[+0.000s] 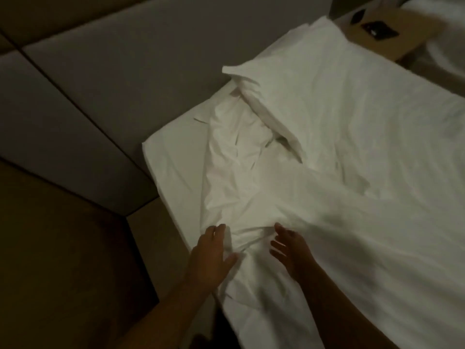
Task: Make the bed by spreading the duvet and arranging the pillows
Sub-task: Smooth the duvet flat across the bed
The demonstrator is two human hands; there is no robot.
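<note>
Two hands of ours are low down at six o'clock. Our left hand lies flat with straight fingers and touches the edge of the white duvet. Our right hand is open too, with its fingers spread. We cannot tell if it touches the cloth or hangs just above it. Neither hand holds anything.

We think we are at the spreading step, because the duvet is not flat yet. It sits in a crumpled heap in the middle of the view, running from our hands up toward twelve o'clock. The rest of it falls away toward four o'clock. It looks soft and full of creases. At nine o'clock from the heap, a bare strip of sheet shows beside the grey padded headboard.

Next we likely need to take hold of the edge, then pull it up and smooth it. The pillow lies at one o'clock with one end touching the heap, and it needs setting straight.
</note>
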